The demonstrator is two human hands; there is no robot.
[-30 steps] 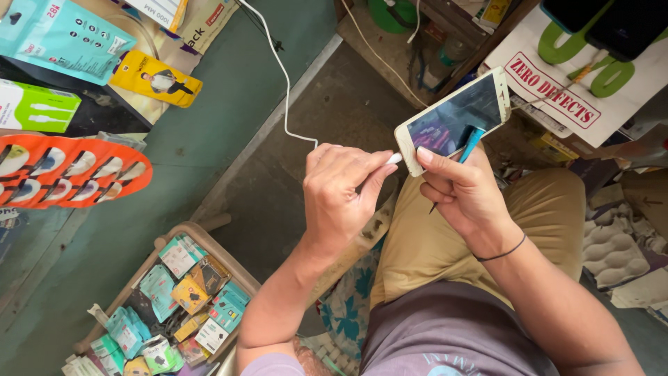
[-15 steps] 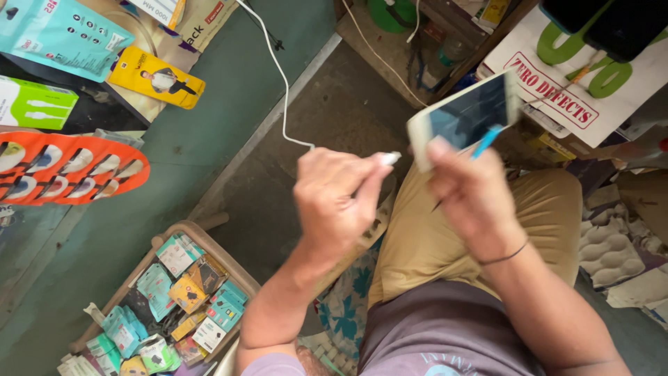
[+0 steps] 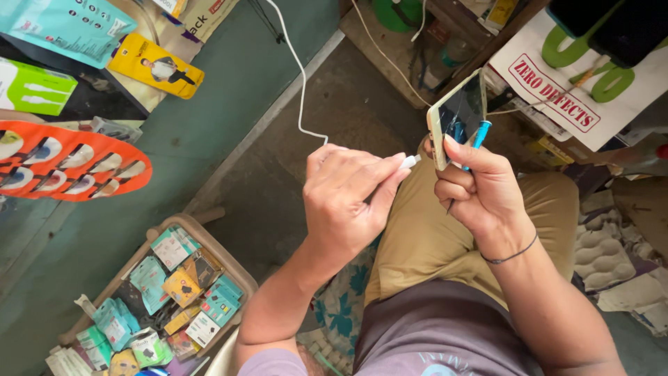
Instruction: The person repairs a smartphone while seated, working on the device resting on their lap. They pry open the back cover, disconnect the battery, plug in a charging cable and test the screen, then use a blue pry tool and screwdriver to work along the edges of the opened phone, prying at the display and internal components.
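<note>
Left hand (image 3: 348, 202) pinches the white charging-cable plug (image 3: 410, 161), tip aimed at the smartphone (image 3: 456, 115) just beside it. Right hand (image 3: 480, 191), fingers closed, grips the phone edge-on, presenting its port, plus a blue-handled screwdriver (image 3: 479, 136). Plug and phone apart.

The phone (image 3: 458, 117) is slim, with a pale gold edge and a dark screen. It stands tilted on its lower end, its top leaning toward one o'clock. The white charging cable (image 3: 300, 97) runs from twelve o'clock down in a loose curve; its plug (image 3: 409, 161) points at three o'clock, just beside the phone's lower edge. A blue-handled tool (image 3: 479, 135) lies against the phone's back.
</note>
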